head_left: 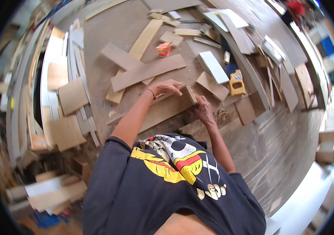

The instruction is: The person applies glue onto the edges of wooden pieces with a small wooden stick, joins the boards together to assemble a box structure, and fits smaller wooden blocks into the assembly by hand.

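Note:
A long wooden piece with raised edges (167, 111) lies in front of my body, with a short wooden strip (190, 94) standing across its right end. My left hand (167, 87) reaches over the far edge of the piece, its fingers bent against the wood near the strip. At the strip's near right end, my right hand (203, 109) has its fingers closed on it. Just beyond lies a flat brown board (148, 72), resting over other crossed boards (141, 45).
An orange-red cup (164, 49) stands on the work surface. To the right are a white block (213, 67) and a yellow-handled saw (236, 83). Stacked boards (73, 95) line the left side. A person in red (296, 8) is at the far upper right.

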Demonstrator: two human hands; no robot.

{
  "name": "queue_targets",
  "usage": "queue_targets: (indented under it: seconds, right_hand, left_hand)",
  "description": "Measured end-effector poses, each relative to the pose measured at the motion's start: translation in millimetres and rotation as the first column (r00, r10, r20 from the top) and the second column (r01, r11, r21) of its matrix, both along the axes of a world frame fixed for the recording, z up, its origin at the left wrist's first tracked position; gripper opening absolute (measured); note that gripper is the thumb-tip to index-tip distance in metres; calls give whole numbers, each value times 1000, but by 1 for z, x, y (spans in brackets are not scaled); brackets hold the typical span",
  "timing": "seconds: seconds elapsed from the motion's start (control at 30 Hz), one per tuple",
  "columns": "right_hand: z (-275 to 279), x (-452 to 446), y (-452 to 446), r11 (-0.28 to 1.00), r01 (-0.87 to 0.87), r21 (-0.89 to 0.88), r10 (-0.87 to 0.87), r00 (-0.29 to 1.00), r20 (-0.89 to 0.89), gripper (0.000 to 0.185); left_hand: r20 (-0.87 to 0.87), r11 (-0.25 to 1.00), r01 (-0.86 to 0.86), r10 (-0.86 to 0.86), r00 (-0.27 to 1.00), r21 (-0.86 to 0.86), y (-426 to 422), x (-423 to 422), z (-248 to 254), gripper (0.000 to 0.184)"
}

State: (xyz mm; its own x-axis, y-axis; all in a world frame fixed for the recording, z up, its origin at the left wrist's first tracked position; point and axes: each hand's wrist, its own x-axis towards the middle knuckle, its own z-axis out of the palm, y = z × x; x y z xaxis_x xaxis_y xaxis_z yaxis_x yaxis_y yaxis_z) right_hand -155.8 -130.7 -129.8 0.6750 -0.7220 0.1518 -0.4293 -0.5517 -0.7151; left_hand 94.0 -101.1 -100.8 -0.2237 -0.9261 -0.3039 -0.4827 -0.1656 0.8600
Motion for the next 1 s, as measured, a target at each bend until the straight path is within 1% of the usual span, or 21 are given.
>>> queue_targets:
  seconds: [0.03,0.07,0.13,0.17,0.27,0.3,0.33,0.37,0.4,0.47,0.53,0.57,0.6,0.67,0.7,0.73,0.77,0.8,0.87,0.9,1.0]
  right_hand:
    - [18,-3,-3,993,-26,119,33,998,-59,69]
    - [28,-5,-8,971,-39,237,68,991,-118,83]
    - [29,-8,-26,925,-147,351,175,983,-48,102]
    - [37,-10,-37,939,-185,290,221,970,-97,104]
    - [85,19,-46,957,-189,221,209,976,-68,86]
    - [92,34,-49,971,-226,74,235,962,-139,78]
    - [97,51,-51,961,-267,-76,247,947,-205,69]
    - [100,67,-49,934,-328,-141,299,935,-193,58]
    - [101,83,-44,922,-363,-136,334,922,-195,58]
    - [101,118,-27,843,-525,-112,495,841,-218,51]
    - [101,151,-3,787,-609,-98,573,781,-249,40]
    - [97,166,7,747,-664,-21,642,729,-236,36]
    - [93,180,18,699,-713,56,705,673,-221,32]
    - [87,206,37,627,-763,156,776,596,-208,29]
    - [74,222,43,567,-786,246,821,511,-256,36]
    - [60,236,49,506,-795,334,857,420,-298,42]
    - [48,246,53,443,-802,401,893,354,-278,62]
    - [51,254,61,418,-813,405,903,321,-287,62]
    - [67,266,83,346,-693,633,928,155,-338,77]
    - [65,269,89,331,-697,636,930,128,-344,77]
    - [53,275,101,364,-650,667,926,180,-331,89]
  left_hand:
    - [-26,988,4,0,1000,154,7,5,19,81]
    - [-42,988,-43,50,998,150,17,11,28,81]
    - [26,979,-128,125,992,160,37,24,39,75]
    - [28,978,-130,127,991,163,50,33,46,71]
    - [103,932,-322,309,946,167,88,61,40,64]
    - [209,913,-394,367,906,108,103,65,48,54]
    - [210,896,-429,401,892,113,118,70,48,54]
    - [189,834,-549,547,816,-44,136,74,47,49]
    - [146,735,-649,677,721,-197,151,76,47,45]
    - [179,631,-747,776,605,-209,183,65,69,36]
    - [-119,161,-881,964,237,-445,220,53,69,33]
    - [-153,13,-878,983,97,-478,239,46,59,34]
    - [-152,-23,-881,987,56,-472,253,32,52,34]
    - [-226,-342,-807,938,-263,-481,274,-5,39,44]
    - [-226,-375,-796,926,-301,-475,282,-22,29,44]
    - [-108,-261,-843,965,-239,-471,286,-37,17,61]
    - [8,-145,-882,986,-166,-448,288,-49,5,79]
    - [3,-178,-880,980,-200,-439,287,-59,-9,79]
    - [187,20,-759,973,-135,-651,284,-72,-30,114]
    - [230,45,-853,969,-90,-521,281,-76,-29,127]
    - [248,1,-832,955,-164,-555,277,-79,-29,131]
